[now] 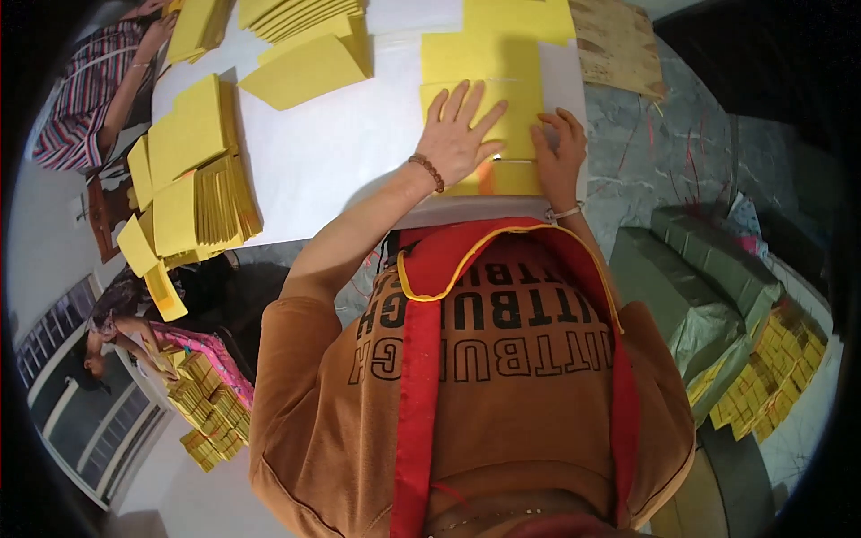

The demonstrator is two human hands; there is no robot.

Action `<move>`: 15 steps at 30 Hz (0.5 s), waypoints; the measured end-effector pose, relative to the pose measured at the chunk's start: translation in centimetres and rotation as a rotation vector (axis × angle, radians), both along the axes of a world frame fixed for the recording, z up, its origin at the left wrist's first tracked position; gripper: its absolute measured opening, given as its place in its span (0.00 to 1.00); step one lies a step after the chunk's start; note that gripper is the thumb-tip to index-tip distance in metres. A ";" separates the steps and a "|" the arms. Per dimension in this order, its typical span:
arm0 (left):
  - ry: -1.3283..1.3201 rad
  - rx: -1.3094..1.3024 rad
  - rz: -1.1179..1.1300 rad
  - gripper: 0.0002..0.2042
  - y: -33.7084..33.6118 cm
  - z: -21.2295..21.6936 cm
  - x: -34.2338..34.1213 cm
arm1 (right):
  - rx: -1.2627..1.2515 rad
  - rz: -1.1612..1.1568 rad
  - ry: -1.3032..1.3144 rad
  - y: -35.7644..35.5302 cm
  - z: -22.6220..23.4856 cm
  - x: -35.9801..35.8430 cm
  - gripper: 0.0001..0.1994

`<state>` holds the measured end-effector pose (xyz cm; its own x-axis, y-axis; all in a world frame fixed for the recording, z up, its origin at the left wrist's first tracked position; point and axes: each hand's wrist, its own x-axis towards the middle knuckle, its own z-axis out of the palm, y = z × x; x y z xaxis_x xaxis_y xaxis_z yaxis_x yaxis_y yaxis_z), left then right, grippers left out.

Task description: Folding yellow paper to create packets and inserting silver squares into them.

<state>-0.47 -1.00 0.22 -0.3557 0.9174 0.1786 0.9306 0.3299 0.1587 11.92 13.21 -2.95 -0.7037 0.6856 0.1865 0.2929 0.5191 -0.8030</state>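
Note:
My left hand (457,134) lies flat with spread fingers on yellow paper sheets (520,103) near the front right of the white table (314,161). An orange strip shows on the paper just below this hand. At the sheets' right edge, my right hand (560,154) rests with its fingers bent and the thumb apart, and I see nothing in its grasp. More yellow sheets (448,56) lie beyond my hands, laid out in overlapping rows toward the far edge.
Fanned stacks of yellow folded paper (197,179) line the table's left side; others (305,67) lie at the back. A person in a striped top (76,90) works at far left, another person sits lower left by yellow bundles (211,403). Green wrapped packs (673,296) stand at right.

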 end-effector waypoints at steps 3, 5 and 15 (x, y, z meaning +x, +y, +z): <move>-0.095 0.046 -0.088 0.29 -0.6 0.3 -0.4 | 0.422 0.201 -0.067 0.0 2.3 -0.5 0.23; -0.096 0.013 -0.103 0.30 -0.6 0.3 -0.6 | 0.439 0.326 -0.188 -0.1 2.1 -0.8 0.25; 0.360 -0.107 -0.164 0.22 0.0 0.9 1.8 | 0.335 0.448 -0.384 0.3 0.2 -1.4 0.23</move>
<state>1.37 -0.95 1.12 -0.1349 0.9770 0.1653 0.9620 0.1691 -0.2144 10.53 13.54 -2.72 -0.9651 0.2613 0.0185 0.2238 0.8593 -0.4599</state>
